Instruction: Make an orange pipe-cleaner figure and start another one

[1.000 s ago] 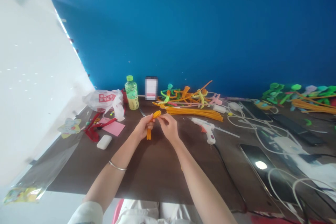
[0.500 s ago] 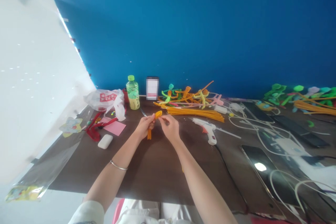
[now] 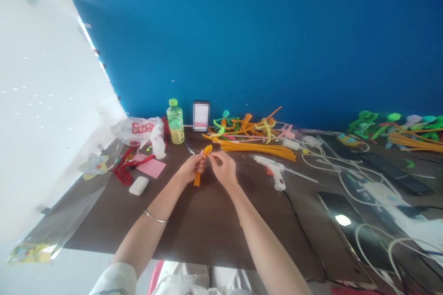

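My left hand (image 3: 194,166) is closed around a small bundle of orange pipe cleaners (image 3: 197,179). A rounded orange loop shows above its fingers, and the stems hang below. Just to the right, my right hand (image 3: 222,166) is pinched close to the loop; what its fingertips hold is too small to make out. Behind both hands lies a long pile of orange pipe cleaners (image 3: 258,149), with bent figures in green, orange, yellow and pink beyond it.
A green-capped bottle (image 3: 176,122) and a plastic bag (image 3: 136,131) stand at the back left. Pink paper (image 3: 151,167) and a white case (image 3: 139,186) lie nearer. On the right are a glue gun (image 3: 275,171), a dark tablet (image 3: 349,221) and tangled cables.
The orange loop has turned slightly between my hands, and the stems below my left hand show a little lower and more spread. Both hands have barely moved.
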A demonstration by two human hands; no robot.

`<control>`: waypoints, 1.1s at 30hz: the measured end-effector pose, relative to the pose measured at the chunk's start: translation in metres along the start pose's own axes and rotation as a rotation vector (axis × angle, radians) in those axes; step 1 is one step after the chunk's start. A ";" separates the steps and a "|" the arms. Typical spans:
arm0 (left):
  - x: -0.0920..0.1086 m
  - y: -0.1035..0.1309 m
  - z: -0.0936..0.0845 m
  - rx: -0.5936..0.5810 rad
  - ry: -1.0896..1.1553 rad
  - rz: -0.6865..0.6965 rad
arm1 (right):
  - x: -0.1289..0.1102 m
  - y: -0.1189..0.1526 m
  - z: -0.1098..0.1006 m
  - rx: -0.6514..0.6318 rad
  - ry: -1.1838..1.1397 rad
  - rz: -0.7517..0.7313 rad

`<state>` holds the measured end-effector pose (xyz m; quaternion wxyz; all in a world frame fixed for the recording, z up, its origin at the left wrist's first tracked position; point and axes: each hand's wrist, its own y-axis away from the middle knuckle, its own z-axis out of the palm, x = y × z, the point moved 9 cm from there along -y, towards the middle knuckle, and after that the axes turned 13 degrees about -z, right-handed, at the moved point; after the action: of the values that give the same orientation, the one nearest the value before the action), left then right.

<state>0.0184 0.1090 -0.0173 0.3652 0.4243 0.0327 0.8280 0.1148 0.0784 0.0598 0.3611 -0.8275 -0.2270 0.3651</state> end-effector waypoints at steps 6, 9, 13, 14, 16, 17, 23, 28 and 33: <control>-0.007 -0.001 0.005 -0.062 0.128 -0.058 | -0.002 0.000 -0.002 0.016 -0.012 0.020; -0.008 -0.001 0.006 -0.070 0.178 -0.070 | -0.002 0.000 0.000 0.008 -0.050 0.040; -0.008 0.000 0.009 -0.073 0.128 -0.072 | 0.010 0.003 0.007 0.014 -0.232 0.203; -0.008 0.001 0.010 -0.080 0.108 -0.078 | 0.015 0.004 0.010 0.015 -0.298 0.262; -0.008 0.001 0.011 -0.093 0.092 -0.089 | 0.021 0.006 0.016 -0.017 -0.426 0.351; -0.008 0.001 0.012 -0.099 0.100 -0.095 | 0.022 0.007 0.020 -0.047 -0.485 0.376; -0.017 0.007 0.019 -0.193 0.231 -0.240 | 0.029 0.017 0.038 -0.091 -0.791 0.557; -0.020 0.011 0.024 -0.208 0.295 -0.308 | 0.031 0.021 0.048 -0.074 -0.925 0.622; -0.021 0.004 0.021 -0.119 0.155 -0.257 | 0.043 0.028 0.049 0.025 -0.928 0.697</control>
<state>0.0390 0.0875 -0.0162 0.4888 0.3291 0.0658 0.8053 0.1075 0.1094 -0.0041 0.0921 -0.6022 -0.0712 0.7898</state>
